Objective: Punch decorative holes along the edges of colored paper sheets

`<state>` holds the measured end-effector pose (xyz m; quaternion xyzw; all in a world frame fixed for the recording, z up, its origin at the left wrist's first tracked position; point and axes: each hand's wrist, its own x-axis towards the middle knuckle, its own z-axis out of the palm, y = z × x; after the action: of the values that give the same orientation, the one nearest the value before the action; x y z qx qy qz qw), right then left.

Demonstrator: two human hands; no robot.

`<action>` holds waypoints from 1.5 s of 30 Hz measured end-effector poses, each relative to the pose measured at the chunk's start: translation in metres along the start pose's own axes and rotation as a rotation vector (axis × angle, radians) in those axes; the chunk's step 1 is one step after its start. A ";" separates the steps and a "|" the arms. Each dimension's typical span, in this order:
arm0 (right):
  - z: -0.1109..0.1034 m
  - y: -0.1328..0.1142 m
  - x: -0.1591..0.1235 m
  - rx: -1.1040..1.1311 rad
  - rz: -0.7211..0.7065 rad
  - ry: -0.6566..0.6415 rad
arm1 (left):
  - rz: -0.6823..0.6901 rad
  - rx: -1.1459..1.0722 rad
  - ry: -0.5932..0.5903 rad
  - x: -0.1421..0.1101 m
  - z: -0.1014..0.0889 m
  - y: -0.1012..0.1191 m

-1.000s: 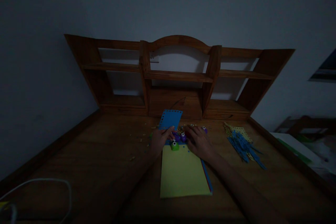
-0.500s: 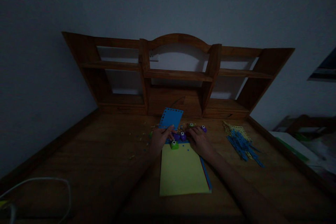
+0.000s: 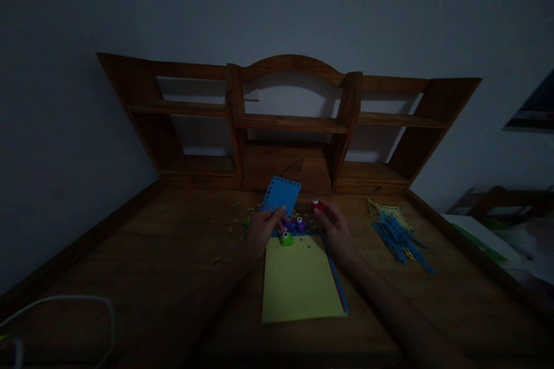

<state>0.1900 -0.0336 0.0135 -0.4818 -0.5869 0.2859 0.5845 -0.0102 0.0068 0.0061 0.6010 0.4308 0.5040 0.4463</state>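
My left hand (image 3: 262, 229) pinches the lower edge of a blue punched sheet (image 3: 281, 194) and holds it tilted up off the desk. My right hand (image 3: 334, 226) is lifted slightly, its fingers closed around a small red punch (image 3: 317, 205). Between the hands lie a green punch (image 3: 285, 238) and two purple punches (image 3: 295, 223) at the top edge of a yellow paper stack (image 3: 302, 279). Blue and red sheets peek out along the stack's right side.
A wooden desk (image 3: 173, 253) with a shelf hutch (image 3: 288, 124) stands against the wall. Blue paper strips on a yellow punched sheet (image 3: 396, 230) lie to the right. Small paper bits (image 3: 234, 225) scatter left of my hands. A white cable (image 3: 60, 305) loops at the near left.
My right hand rose from the cluster of punches with the red punch in its fingers. My left hand stayed holding the blue sheet.
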 end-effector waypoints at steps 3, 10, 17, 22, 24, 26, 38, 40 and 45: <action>0.004 0.004 0.002 0.490 0.213 0.009 | -0.010 -0.015 -0.010 0.001 0.000 -0.001; -0.003 0.001 0.008 0.878 0.450 -0.168 | -0.017 -0.020 -0.031 0.001 0.000 -0.002; -0.004 -0.005 0.006 0.859 0.485 -0.224 | -0.017 -0.024 -0.021 0.000 0.001 -0.001; 0.002 -0.009 0.001 0.796 0.382 -0.263 | -0.020 0.006 -0.016 0.000 -0.001 -0.001; 0.003 -0.012 -0.002 0.790 0.335 -0.283 | -0.016 0.014 -0.019 0.000 -0.001 -0.002; 0.004 -0.014 -0.004 0.799 0.315 -0.300 | -0.011 0.016 -0.023 0.000 -0.002 -0.002; 0.007 -0.011 -0.004 0.739 0.352 -0.245 | 0.008 0.035 -0.050 0.002 -0.001 -0.008; 0.007 -0.009 -0.003 0.714 0.382 -0.237 | 0.007 0.036 -0.065 0.002 -0.001 -0.010; 0.005 -0.005 0.000 0.582 0.428 -0.277 | 0.041 0.039 -0.063 -0.001 0.000 -0.005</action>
<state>0.1839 -0.0343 0.0175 -0.3641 -0.4408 0.6183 0.5393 -0.0108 0.0073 0.0012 0.6337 0.4138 0.4853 0.4377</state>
